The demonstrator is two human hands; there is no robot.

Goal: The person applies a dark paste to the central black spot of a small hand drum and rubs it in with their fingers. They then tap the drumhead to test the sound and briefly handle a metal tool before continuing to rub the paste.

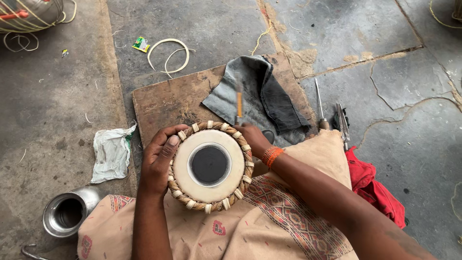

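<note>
Head view: left hand (159, 161) cupping drum (209, 165)

A steel pot (69, 212), crumpled paper (111, 153) and red cloth (375, 188) lie around.

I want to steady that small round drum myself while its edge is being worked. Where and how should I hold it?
Grip the drum by its braided rim, from the side away from the tool, as the left hand does: palm against the side, thumb over the edge. The woven ring gives purchase; probably keep off the pale skin and black centre patch.
</note>
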